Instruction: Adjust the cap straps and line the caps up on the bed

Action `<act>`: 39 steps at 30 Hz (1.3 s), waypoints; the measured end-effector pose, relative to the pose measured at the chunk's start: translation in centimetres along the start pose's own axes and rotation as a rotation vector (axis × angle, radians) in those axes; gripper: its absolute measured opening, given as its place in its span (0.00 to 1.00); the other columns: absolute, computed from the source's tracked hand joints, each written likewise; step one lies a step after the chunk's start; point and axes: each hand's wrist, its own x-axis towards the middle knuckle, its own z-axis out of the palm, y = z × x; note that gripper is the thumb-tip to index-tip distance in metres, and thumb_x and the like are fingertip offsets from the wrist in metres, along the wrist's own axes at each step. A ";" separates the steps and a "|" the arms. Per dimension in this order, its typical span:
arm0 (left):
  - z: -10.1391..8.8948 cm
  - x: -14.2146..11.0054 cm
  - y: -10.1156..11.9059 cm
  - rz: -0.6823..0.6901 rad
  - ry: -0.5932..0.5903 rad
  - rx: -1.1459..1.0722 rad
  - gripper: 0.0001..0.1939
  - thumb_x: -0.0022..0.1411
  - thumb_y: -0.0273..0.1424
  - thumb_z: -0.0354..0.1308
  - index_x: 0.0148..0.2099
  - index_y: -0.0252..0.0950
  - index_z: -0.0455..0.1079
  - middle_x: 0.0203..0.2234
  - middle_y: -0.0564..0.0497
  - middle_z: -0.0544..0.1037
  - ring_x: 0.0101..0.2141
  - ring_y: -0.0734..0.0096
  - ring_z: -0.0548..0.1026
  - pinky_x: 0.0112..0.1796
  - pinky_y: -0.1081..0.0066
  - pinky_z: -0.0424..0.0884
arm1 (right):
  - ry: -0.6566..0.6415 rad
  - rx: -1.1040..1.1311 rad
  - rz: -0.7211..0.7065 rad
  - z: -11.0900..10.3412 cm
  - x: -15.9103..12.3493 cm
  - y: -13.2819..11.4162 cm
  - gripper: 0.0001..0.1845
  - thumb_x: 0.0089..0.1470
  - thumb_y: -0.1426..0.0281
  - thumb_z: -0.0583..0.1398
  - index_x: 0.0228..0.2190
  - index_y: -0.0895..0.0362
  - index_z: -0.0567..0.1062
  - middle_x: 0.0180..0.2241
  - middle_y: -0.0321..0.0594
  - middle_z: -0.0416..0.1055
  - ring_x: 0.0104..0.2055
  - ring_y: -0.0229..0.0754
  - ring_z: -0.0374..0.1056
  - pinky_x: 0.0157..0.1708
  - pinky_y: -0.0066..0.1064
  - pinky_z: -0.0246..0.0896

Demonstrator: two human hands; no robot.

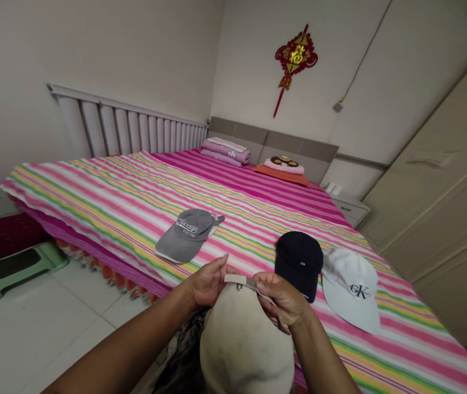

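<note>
A cream baseball cap (pixel 246 342) is close in front of me, its rounded crown towards me. At its top edge a light strap (pixel 235 279) runs between my hands. My left hand (pixel 209 280) pinches the strap's left end, thumb raised, other fingers partly hidden behind the cap. My right hand (pixel 283 300) grips the strap's right end, with fingers curled round the cap's edge. Beyond them on the bed lie a grey cap (pixel 190 232), a dark navy cap (pixel 299 262) and a white cap (pixel 350 284) with black letters.
The bed (pixel 106 189) has a striped sheet. Folded purple bedding (pixel 225 152) and a pink pillow-like item (pixel 285 165) lie near the headboard (pixel 254 139). A green stool (pixel 20 273) stands on the floor at left; a wardrobe (pixel 438 202) is at right.
</note>
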 end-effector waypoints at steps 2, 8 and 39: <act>0.5 0.0 0.6 -0.020 -0.009 0.044 0.26 0.47 0.49 0.57 0.27 0.27 0.72 0.18 0.46 0.74 0.20 0.70 0.70 0.25 0.73 0.63 | -0.001 -0.009 0.006 0.2 0.0 -0.3 0.15 0.42 0.65 0.65 0.20 0.60 0.65 0.08 0.27 0.60 0.06 0.25 0.45 0.07 0.17 0.39; 2.5 0.0 2.0 -0.069 0.033 0.256 0.07 0.41 0.27 0.63 0.23 0.27 0.71 0.14 0.51 0.70 0.15 0.78 0.65 0.22 0.75 0.58 | 0.010 -0.020 0.008 -0.1 -0.5 -0.5 0.16 0.46 0.62 0.62 0.19 0.62 0.68 0.09 0.33 0.63 0.08 0.27 0.50 0.09 0.19 0.43; 3.5 -1.8 2.6 -0.029 -0.156 -0.117 0.09 0.48 0.30 0.62 0.32 0.29 0.73 0.24 0.49 0.78 0.27 0.69 0.76 0.32 0.74 0.69 | 0.064 0.272 -0.213 0.5 -3.2 0.8 0.15 0.33 0.63 0.69 0.25 0.58 0.76 0.20 0.34 0.74 0.20 0.32 0.68 0.23 0.20 0.60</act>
